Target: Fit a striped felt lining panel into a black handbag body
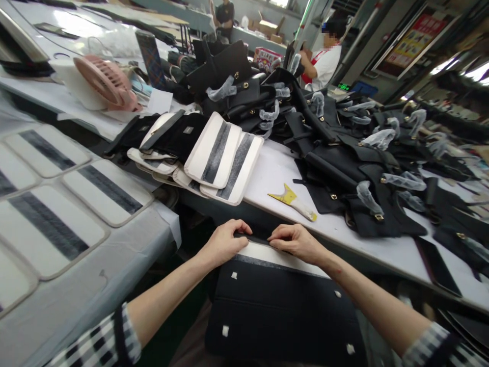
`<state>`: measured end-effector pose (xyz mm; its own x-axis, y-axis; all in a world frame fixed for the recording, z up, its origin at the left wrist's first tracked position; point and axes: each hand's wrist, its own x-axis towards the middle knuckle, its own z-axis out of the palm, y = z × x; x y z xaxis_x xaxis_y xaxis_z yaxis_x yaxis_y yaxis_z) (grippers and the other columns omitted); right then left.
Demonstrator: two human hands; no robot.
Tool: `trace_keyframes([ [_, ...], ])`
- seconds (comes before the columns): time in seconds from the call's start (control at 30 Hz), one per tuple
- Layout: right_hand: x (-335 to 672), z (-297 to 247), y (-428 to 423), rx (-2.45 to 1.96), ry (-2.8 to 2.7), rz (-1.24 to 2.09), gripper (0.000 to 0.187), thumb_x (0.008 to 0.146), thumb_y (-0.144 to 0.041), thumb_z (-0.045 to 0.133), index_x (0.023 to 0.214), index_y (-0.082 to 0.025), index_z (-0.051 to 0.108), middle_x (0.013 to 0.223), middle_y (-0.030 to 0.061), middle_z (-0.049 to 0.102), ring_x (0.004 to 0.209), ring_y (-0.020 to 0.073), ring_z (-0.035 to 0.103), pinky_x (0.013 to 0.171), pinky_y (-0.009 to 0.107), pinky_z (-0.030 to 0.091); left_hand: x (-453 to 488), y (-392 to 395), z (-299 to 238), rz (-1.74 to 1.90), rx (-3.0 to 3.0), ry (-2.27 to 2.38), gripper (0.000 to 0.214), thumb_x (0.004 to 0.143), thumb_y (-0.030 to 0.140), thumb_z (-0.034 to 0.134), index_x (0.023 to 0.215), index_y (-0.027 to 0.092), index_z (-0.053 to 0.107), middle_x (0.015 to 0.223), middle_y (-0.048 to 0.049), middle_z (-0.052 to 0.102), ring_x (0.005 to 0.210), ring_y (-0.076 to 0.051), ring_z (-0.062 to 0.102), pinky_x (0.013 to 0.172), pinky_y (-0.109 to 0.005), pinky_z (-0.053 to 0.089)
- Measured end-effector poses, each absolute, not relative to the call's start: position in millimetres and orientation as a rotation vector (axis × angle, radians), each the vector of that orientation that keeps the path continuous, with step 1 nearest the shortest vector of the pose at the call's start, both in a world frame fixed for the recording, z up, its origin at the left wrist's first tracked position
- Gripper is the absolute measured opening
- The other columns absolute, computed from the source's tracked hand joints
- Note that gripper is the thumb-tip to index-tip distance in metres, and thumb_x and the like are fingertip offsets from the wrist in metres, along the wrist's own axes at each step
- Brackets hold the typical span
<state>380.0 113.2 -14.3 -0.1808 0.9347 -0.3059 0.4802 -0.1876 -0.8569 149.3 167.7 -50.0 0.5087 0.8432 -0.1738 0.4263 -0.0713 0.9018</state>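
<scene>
A black bag panel lies over my lap, with small white squares near its corners. Along its upper end runs a white band bordered by a dark grey stripe. My left hand pinches the far edge of this panel on the left, thumb towards me. On the right, my right hand grips the same edge between thumb and fingertips, a short gap away. A thin dark strip shows between the two hands; whether it is folded over cannot be made out. Just beyond them on the table rests a yellow scraper.
White panels with dark stripes are stacked ahead; more white panels cover the left table. Black bags with wrapped handles pile up at right. A phone, a pink fan and a person are also visible.
</scene>
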Motion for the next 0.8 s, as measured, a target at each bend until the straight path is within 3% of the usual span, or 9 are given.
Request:
trace_keyframes([
  [0.33,385,-16,101,-1.560,-1.700,1.160,0.012,0.079,-0.021,0.068,0.085,-0.019,0.078,0.087,0.0029,0.068,0.077,0.0143,0.062,0.070,0.025,0.045,163,186,-33,0.247,1.624,0.999,0.032,0.062,0.016,0.050,0.082,0.021,0.074,0.074,0.0007,0.065,0.067,-0.015,0.053,0.059,-0.026,0.036],
  [0.57,382,-19,98,-1.514,-1.634,1.116,0.008,0.076,-0.013,0.069,0.077,-0.018,0.074,0.082,0.0004,0.066,0.074,0.0128,0.060,0.069,0.024,0.045,178,188,-23,0.199,1.810,0.877,0.021,0.072,0.030,0.065,0.090,0.023,0.074,0.086,0.0004,0.066,0.079,-0.017,0.056,0.070,-0.026,0.042],
  [0.8,380,-25,90,-1.463,-1.755,0.911,0.013,0.082,-0.010,0.063,0.076,-0.018,0.071,0.083,0.0013,0.063,0.077,0.0130,0.060,0.072,0.025,0.046,191,181,-14,0.191,2.158,0.769,0.011,0.076,0.020,0.063,0.084,0.024,0.070,0.085,-0.0002,0.065,0.084,-0.017,0.059,0.076,-0.027,0.044],
])
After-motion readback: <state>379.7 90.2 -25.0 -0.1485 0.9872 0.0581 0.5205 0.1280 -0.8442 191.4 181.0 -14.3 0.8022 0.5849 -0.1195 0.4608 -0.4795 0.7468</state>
